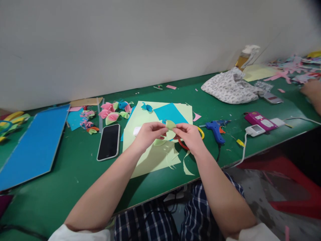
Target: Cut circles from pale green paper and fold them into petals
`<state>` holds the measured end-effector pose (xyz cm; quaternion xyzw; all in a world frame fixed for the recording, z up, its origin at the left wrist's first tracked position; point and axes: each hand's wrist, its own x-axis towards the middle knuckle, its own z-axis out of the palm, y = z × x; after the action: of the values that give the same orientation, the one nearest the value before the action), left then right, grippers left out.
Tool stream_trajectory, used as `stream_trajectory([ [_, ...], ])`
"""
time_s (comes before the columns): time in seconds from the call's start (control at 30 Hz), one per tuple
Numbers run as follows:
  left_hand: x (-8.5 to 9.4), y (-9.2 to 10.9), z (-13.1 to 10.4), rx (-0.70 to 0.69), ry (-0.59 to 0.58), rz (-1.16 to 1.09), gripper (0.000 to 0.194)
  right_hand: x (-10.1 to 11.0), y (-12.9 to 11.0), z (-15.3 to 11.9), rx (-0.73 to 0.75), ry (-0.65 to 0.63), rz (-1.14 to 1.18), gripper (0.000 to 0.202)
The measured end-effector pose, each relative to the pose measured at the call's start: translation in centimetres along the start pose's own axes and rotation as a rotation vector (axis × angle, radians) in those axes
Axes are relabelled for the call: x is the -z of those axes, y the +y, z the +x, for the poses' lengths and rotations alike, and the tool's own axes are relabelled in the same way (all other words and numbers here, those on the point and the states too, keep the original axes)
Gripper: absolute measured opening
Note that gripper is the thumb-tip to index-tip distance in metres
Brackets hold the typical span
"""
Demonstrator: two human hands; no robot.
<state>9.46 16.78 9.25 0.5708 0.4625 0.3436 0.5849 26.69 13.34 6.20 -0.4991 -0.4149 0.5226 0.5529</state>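
Both my hands meet over the paper stack, pinching a light green paper piece (171, 125) with a rounded top between them. My left hand (149, 134) grips its left edge and my right hand (188, 134) its right edge. Pale yellow-green sheets (145, 160) lie underneath, with a blue paper sheet (170, 112) on top. More rounded green paper shows just below my fingers. Scissors with a red and yellow handle (202, 133) lie partly hidden behind my right hand. A small blue folded paper piece (147, 107) rests on the sheets' far part.
A phone (108, 142) and pink, green and blue paper petals (110, 113) lie left, near a large blue board (35, 144). To the right are a blue glue gun (216, 130), a patterned cloth pouch (230, 86), a magenta device (260, 121) and another person's hand (312, 92).
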Motion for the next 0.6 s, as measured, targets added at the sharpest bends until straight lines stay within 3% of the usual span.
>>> stream_trajectory([
  [0.13, 0.02, -0.08, 0.01, -0.006, 0.002, 0.001, 0.026, 0.03, -0.06, -0.04, -0.046, -0.024, 0.018, 0.020],
  [0.37, -0.49, -0.06, -0.02, -0.034, 0.105, -0.019, 0.035, -0.13, -0.17, -0.13, -0.093, -0.046, 0.018, 0.020],
  [0.6, -0.49, -0.62, 0.10, -0.044, 0.168, -0.039, 0.036, -0.42, -0.21, -0.17, -0.062, -0.065, -0.020, 0.020],
])
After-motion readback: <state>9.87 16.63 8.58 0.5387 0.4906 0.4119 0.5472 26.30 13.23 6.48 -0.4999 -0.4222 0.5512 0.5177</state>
